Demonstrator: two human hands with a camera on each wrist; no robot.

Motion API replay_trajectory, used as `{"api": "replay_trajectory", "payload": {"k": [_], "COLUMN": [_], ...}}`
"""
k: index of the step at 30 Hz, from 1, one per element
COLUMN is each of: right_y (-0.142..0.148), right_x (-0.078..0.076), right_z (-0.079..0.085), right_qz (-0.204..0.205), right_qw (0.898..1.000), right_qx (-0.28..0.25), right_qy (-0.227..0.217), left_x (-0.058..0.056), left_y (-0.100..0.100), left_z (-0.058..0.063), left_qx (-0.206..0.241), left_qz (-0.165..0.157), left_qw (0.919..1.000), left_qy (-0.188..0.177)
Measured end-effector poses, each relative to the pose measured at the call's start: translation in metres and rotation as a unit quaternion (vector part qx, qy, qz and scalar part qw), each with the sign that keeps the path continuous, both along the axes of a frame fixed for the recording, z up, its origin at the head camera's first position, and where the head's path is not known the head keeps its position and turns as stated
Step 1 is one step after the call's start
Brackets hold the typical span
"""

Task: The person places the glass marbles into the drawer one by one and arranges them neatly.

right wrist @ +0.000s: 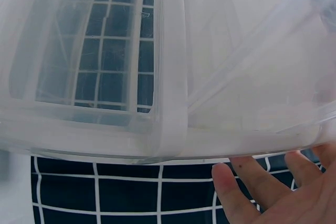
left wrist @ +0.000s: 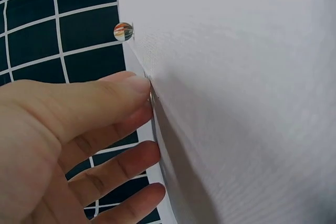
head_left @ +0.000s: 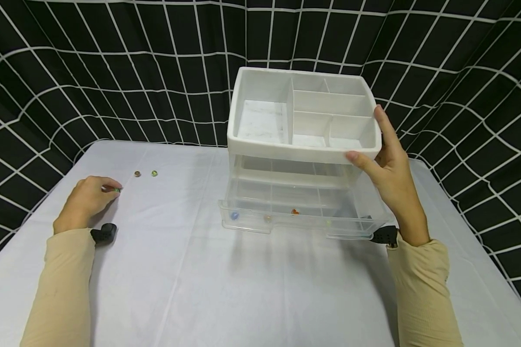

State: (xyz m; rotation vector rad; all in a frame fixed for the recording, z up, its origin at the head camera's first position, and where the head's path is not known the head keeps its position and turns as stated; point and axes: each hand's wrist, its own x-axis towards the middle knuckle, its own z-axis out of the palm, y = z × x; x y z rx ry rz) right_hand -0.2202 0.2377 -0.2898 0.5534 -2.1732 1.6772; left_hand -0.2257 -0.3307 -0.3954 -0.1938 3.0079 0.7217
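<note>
Low over the table's left side, my left hand pinches a small green marble between thumb and fingertips; in the left wrist view the fingertips hide it. Two more marbles lie just beyond: a brown-orange marble and a yellow-green marble. My right hand grips the right front corner of a white storage organizer, thumb on the front rim and fingers along the side. Below its top tray, a clear drawer is pulled out. Several marbles sit in it, including a blue marble and an orange marble.
A white cloth covers the table. The organizer's top tray has several compartments with white dividers. Black fabric with a white grid hangs behind and at both sides. Dark camera mounts are strapped at both wrists.
</note>
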Motion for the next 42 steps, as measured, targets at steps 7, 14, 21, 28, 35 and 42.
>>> {"api": "replay_trajectory", "payload": {"k": [7,14,21,28,35,42], "right_y": [0.0,0.0,0.0,0.0,0.001,0.001], "right_x": [0.0,0.0,0.0,-0.001,-0.001,-0.001], "right_z": [0.0,0.0,0.0,0.0,-0.001,-0.002], "right_qz": [0.0,0.002,0.001,0.006,0.001,0.009], "right_qw": [1.0,1.0,1.0,1.0,1.0,1.0], "right_qx": [0.0,-0.002,0.0,-0.008,0.002,-0.007], "right_qy": [0.001,0.002,0.005,0.006,0.01,0.012], "left_x": [0.0,-0.002,-0.002,-0.003,-0.003,-0.005], "left_y": [0.0,0.001,0.002,0.004,0.007,0.01], "left_z": [0.003,0.004,0.005,0.007,0.01,0.011], "left_qx": [0.002,0.0,0.002,0.001,0.002,0.002], "left_qz": [-0.019,-0.025,-0.026,-0.031,-0.035,-0.041], "left_qw": [0.9998,0.9997,0.9996,0.9994,0.9992,0.9989], "left_qy": [0.005,0.005,0.005,0.014,0.017,0.021]}}
